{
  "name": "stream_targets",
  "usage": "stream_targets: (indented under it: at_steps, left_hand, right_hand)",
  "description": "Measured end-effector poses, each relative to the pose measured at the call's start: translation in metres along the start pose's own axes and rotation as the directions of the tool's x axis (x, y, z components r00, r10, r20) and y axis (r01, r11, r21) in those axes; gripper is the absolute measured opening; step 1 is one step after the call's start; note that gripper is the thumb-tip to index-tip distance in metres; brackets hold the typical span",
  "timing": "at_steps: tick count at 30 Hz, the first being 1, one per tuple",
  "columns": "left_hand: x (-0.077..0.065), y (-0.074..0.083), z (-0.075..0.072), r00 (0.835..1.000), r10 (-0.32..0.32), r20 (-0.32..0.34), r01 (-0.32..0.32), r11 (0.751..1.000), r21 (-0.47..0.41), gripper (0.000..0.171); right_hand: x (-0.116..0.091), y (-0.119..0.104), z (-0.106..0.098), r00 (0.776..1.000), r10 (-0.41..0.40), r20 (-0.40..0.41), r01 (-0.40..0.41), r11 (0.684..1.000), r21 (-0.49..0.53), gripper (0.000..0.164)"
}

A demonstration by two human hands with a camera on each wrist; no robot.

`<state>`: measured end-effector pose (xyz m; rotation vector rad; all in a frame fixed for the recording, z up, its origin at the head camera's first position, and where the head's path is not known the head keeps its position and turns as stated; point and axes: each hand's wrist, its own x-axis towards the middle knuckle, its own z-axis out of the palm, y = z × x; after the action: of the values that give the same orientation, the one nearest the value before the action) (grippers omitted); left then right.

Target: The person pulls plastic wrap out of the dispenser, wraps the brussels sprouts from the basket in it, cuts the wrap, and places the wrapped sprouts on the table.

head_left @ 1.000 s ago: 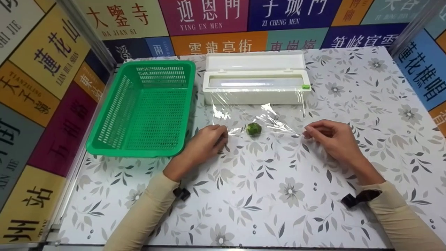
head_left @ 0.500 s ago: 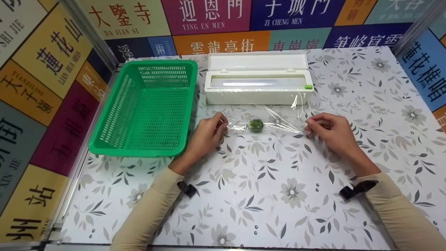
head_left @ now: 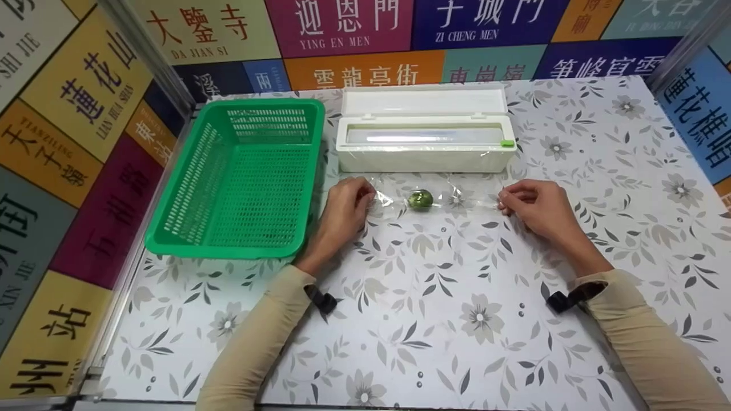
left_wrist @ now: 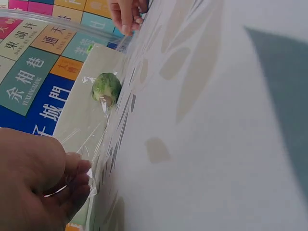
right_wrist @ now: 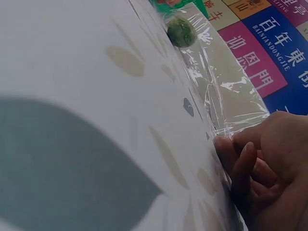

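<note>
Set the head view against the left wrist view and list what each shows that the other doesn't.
Only the head view shows the green plastic basket and the beige sleeves.

Only the left wrist view shows the wall panels marked 余相巷 and 東湖坪.

Both show the Brussels sprout, the white cling-film dispenser, the clear cling film, the left hand pinching it, the right hand and the leaf-print tablecloth.
</note>
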<state>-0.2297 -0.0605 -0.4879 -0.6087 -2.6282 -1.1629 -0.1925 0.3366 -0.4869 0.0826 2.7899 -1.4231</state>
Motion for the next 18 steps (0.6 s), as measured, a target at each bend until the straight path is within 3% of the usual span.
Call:
stream_targets:
  at_steps: [6,10,14,18]
  left_hand:
    - [0.0043,-0.0015,0.0007,0.997,-0.066,0.038,0.066,0.998,0.015,0.008]
    - [0.0049,-0.0014,0.0010,0.998,-0.055,0.018,0.055,0.998,0.001,0.008]
    - [0.0050,0.0000,0.0029,0.998,-0.057,-0.030,0.055,0.995,-0.078,0.010]
    - [0.0075,0.0033,0.0044,0.988,-0.149,-0.028,0.142,0.973,-0.183,0.011]
  right_hand:
    - [0.0030,-0.0048,-0.0014,0.998,0.062,0.020,-0.062,0.998,-0.027,0.032]
    - [0.0035,-0.0027,-0.0007,0.995,0.087,0.042,-0.088,0.996,0.015,0.034]
    - [0.0026,0.0000,-0.0008,0.994,0.081,0.076,-0.086,0.995,0.059,0.034]
    - [0.0006,-0.0005,-0.0021,0.994,0.064,0.090,-0.071,0.995,0.076,0.034]
